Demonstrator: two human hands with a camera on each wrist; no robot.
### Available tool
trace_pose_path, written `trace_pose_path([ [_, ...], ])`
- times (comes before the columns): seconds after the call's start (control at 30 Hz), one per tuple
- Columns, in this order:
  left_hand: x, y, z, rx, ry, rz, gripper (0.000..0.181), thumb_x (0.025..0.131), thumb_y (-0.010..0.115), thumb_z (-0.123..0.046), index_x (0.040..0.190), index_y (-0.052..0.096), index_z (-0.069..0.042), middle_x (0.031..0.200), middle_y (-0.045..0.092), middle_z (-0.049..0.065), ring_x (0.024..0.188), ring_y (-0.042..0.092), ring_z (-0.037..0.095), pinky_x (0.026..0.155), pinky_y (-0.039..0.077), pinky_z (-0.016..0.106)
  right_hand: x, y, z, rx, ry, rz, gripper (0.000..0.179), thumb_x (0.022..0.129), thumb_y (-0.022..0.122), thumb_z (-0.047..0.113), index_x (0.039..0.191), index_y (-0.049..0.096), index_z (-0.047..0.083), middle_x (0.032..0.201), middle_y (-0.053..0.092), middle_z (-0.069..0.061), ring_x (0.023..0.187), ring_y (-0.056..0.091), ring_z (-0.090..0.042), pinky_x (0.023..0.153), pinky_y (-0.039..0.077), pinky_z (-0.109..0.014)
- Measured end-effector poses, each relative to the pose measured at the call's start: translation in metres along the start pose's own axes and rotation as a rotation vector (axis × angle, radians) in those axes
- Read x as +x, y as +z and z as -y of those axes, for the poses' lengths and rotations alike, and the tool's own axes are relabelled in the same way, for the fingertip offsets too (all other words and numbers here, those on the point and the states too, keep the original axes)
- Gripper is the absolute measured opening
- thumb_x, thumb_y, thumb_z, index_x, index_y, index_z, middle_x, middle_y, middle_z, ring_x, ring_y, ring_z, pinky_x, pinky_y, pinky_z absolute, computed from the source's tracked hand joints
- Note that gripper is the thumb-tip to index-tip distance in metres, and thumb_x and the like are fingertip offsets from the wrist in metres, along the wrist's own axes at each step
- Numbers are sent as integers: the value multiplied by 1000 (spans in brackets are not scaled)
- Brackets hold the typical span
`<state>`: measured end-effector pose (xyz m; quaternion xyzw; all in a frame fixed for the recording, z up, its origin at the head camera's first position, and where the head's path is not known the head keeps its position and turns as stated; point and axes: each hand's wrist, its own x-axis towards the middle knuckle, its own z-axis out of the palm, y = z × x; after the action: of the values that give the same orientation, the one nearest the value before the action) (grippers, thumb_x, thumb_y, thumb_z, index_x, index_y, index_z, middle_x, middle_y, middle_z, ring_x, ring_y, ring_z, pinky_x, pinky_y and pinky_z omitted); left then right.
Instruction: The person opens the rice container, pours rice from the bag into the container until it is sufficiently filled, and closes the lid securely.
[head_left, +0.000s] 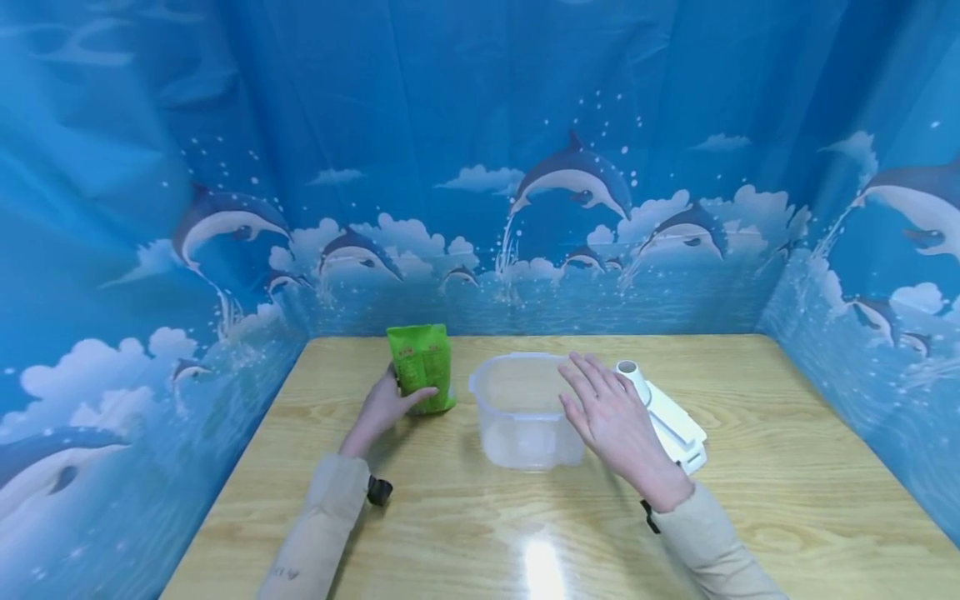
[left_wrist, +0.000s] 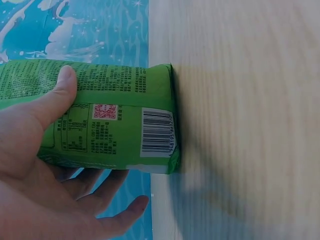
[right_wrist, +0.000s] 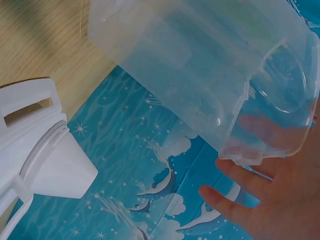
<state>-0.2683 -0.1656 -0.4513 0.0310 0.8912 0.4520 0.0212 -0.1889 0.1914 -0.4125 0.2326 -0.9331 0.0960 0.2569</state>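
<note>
My left hand (head_left: 384, 408) grips a green printed bag (head_left: 423, 367) on the left of the table, thumb across its front and fingers behind. In the left wrist view the bag's barcode (left_wrist: 157, 132) and a red square code show near its bottom end, which sits at the tabletop. A translucent plastic tub (head_left: 528, 442) stands right of the bag with its mouth up. My right hand (head_left: 615, 421) is at the tub's right side, fingers extended and overlapping the rim in the head view. Close by, the right wrist view shows the fingertips around the tub's rim (right_wrist: 240, 160).
Just right of the tub lies a white plastic piece (head_left: 678, 425) with a round, open-ended tube and a slotted end. The wooden table (head_left: 450, 533) is bordered at the back and sides by a blue dolphin-print curtain (head_left: 480, 100).
</note>
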Motion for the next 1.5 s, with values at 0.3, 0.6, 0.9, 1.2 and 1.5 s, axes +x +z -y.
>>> trace_pose_path([
  [0.3, -15, 3, 1, 4, 16, -1, 90, 89, 77, -42, 154, 29, -2, 143, 53, 27, 132, 52, 43, 110, 42, 57, 0, 1, -1, 1, 7, -8, 51, 106, 44, 39, 145, 54, 7, 153, 48, -16, 141, 44, -36, 107, 43, -58],
  [0.6, -33, 6, -1, 24, 30, 5, 84, 88, 79, -40, 150, 36, -2, 137, 59, 25, 127, 57, 41, 106, 47, 56, -1, 2, -1, 8, 11, -10, 50, 106, 45, 38, 145, 54, 8, 153, 48, -16, 141, 44, -36, 108, 42, -58],
  [0.9, -50, 8, -5, 37, 25, -5, 81, 86, 82, -38, 145, 41, -1, 133, 62, 25, 122, 59, 42, 103, 48, 57, 0, 2, -1, 5, 17, -2, 51, 107, 44, 39, 146, 53, 7, 153, 47, -16, 141, 43, -37, 108, 42, -59],
  [1.2, -58, 13, -3, -1, 40, -31, 81, 82, 85, -38, 142, 44, -2, 134, 61, 24, 123, 59, 42, 104, 47, 58, 1, 1, 0, 24, 24, 2, 51, 106, 46, 37, 147, 52, 7, 154, 47, -16, 141, 43, -37, 109, 41, -59],
  [1.5, -65, 15, -3, 4, 57, -54, 82, 81, 85, -38, 142, 43, -3, 132, 62, 23, 121, 61, 41, 102, 48, 59, -1, -12, -3, -21, 44, 22, 70, 103, 45, 58, 149, 49, 5, 154, 47, -15, 143, 42, -35, 110, 39, -60],
])
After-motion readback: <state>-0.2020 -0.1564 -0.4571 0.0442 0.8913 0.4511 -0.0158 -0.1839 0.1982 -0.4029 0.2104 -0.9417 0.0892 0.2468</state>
